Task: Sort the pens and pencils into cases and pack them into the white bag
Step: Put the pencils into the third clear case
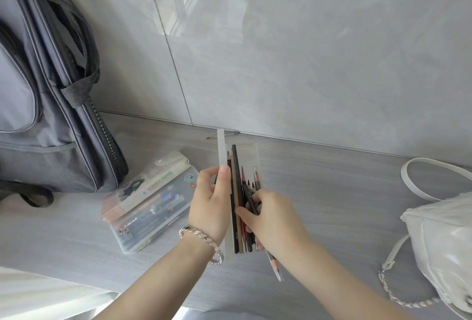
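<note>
Sorting step: left hand (pixel 212 205) grips the clear case (pixel 226 192); right hand (pixel 270 217) fingers press pencils (pixel 238 205) inside. White bag (pixel 444 245) waits at three o'clock (closing comes next).

Bright even daylight, window glare on glossy wall tiles (pixel 194 8), soft shadows, wide-angle bending at edges, slight motion blur

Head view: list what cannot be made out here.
- White bag: cut off by the right edge, opening unseen.
- Pencils: lower ends covered by the right hand; count unclear.
- Second case: contents blurred behind its clear lid.
- Stray pencil by the wall: too small to identify.
</note>
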Available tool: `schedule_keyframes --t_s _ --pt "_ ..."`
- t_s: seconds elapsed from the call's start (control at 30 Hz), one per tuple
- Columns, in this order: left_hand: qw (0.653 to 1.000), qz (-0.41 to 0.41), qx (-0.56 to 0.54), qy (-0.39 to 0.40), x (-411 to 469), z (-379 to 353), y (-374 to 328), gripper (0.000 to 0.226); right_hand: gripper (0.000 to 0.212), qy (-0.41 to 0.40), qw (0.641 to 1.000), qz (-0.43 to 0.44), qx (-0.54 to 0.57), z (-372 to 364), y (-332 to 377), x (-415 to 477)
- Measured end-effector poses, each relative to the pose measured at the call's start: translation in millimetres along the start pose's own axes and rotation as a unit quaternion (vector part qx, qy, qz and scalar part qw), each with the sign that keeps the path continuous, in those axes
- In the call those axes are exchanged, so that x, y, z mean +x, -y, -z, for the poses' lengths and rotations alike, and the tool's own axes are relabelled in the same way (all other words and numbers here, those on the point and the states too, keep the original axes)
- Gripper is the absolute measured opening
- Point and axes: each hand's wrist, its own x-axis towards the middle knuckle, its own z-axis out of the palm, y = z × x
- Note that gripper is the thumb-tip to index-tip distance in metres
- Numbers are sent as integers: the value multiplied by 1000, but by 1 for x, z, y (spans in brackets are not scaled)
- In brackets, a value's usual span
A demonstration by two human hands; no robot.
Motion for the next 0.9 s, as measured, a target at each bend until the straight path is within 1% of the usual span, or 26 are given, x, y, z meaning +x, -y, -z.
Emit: schedule_keyframes --t_s 0.07,0.13,0.2,0.23,0.27,0.33,0.37,0.43,0.47,0.5,0.53,0.57,0.6,0.67,0.7,0.73,0.8,0.83,0.9 --pt "1000 4 2 -4 2 0 2 25 28 -5 1000 12 24 4 2 -2" --pt "1000 6 -2 -4 4 2 3 29 31 -32 997 32 62 14 4 -2" --pt "1000 9 8 3 7 3 3 36 34 -83 991 82 65 27 6 2" --pt "1000 12 13 6 8 5 3 39 33 -120 983 128 49 34 6 5" --pt "1000 17 15 10 9 6 2 42 29 -160 969 185 31 40 6 8" --pt "999 28 12 18 10 9 1 43 21 -214 927 307 -39 46 5 11" --pt "999 31 12 20 10 9 0 43 25 -224 899 362 -98 46 2 11" --pt "1000 22 14 16 10 9 -3 38 27 -209 838 461 -204 38 -8 14" --pt "1000 19 13 14 10 9 -3 36 28 -192 814 493 -241 32 -13 15" --pt "1000 19 9 15 9 9 -3 36 32 -170 799 509 -269 27 -20 15" --pt "1000 21 8 15 9 9 -3 36 36 -150 793 515 -290 22 -28 16" --pt "1000 21 8 13 8 9 -3 36 39 -128 795 510 -301 17 -35 16" --pt "1000 22 11 11 8 11 -3 36 39 -107 806 502 -295 12 -40 15" --pt "999 26 10 16 7 14 -2 38 36 -68 842 478 -239 6 -50 12" --pt "999 32 7 22 7 15 -1 40 30 -62 849 476 -221 5 -55 12" --pt "999 37 8 26 7 16 0 41 27 -63 848 480 -214 5 -58 11" --pt "998 43 20 31 7 17 1 42 34 -54 835 504 -215 7 -62 11" --pt "998 44 21 33 7 16 2 41 33 -51 835 507 -207 9 -62 10" --pt "998 45 10 36 7 15 2 42 35 -67 852 489 -175 14 -59 9"
